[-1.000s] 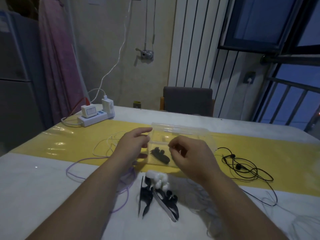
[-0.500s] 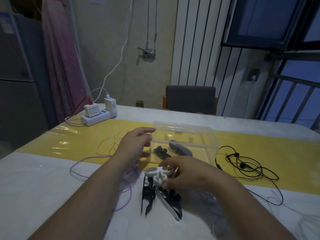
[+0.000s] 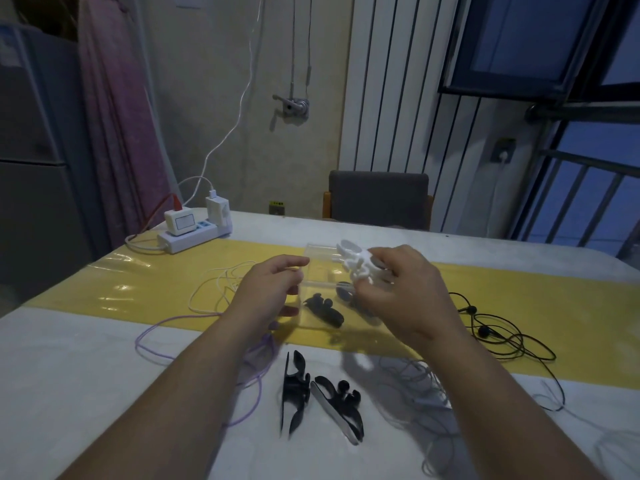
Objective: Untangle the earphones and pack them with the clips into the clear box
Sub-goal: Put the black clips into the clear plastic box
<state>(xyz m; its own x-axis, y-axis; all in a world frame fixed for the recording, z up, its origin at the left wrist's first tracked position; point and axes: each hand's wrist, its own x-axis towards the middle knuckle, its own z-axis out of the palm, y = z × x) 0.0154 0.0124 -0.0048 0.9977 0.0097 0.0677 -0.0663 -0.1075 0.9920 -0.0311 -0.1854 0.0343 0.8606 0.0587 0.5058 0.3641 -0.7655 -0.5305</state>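
Holding white clip (image 3: 356, 263) over clear box (image 3: 320, 252) w/ 2 black clips (image 3: 323, 308) inside

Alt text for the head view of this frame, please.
The right hand holds white clips above the clear box, which the left hand grips at its left side. Two black clips lie on the table nearer the camera, tangled black earphones to the right.

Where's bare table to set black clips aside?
Bare white cloth at near left, outside the purple cable loop; the far strip behind the clear plastic box, right of the white power strip. Crowded on the right: black tangled earphones, pale cords.
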